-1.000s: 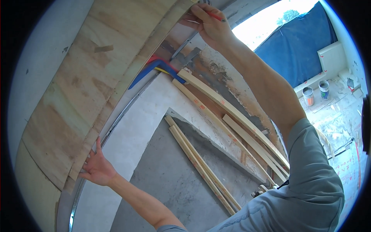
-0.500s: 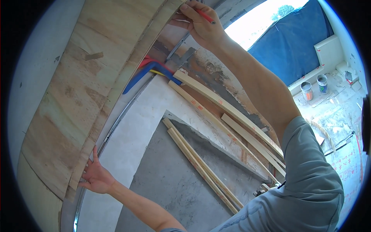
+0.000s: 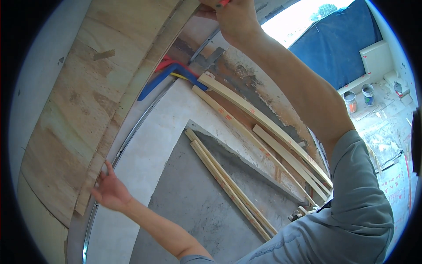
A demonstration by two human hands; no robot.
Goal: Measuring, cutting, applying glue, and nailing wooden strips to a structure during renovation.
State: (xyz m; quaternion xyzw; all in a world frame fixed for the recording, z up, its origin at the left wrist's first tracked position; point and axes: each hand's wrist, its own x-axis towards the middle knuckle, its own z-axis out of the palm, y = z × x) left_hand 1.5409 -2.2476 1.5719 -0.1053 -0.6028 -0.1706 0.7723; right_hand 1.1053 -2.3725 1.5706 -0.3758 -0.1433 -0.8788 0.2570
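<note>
1. Here's the plywood panel [image 3: 74, 119], sweeping down the left of the view with its long edge curving from the top toward the lower left; a small brown strip [image 3: 104, 55] shows on its face.
2. Down at the panel's lower end, the left hand [image 3: 113, 191] is open, thumb and fingers spread, fingertips right at the edge; whether they press on it or merely brush it, I can't tell.
3. Up top, the right hand [image 3: 237, 20] is at the panel's upper edge, fingers curled around a red stick [image 3: 223, 3]. The upper border cuts off part of that hand, so its grip on the wood, if any, can't be made out.
4. The right arm reaches up, bare below a grey sleeve [image 3: 358, 176].
5. Just beside the panel, a shiny metal strip [image 3: 132, 132] follows its curve, and near the strip's upper part sits a blue angled piece [image 3: 169, 72] with red and yellow showing next to it.
6. Between the arms, two pale timber strips [image 3: 228, 185] lie close together over a grey surface, with longer timber lengths [image 3: 263, 123] slanting to their right.
7. Far right, two buckets [image 3: 350, 102] stand side by side near a dark blue sheet [image 3: 336, 48].
</note>
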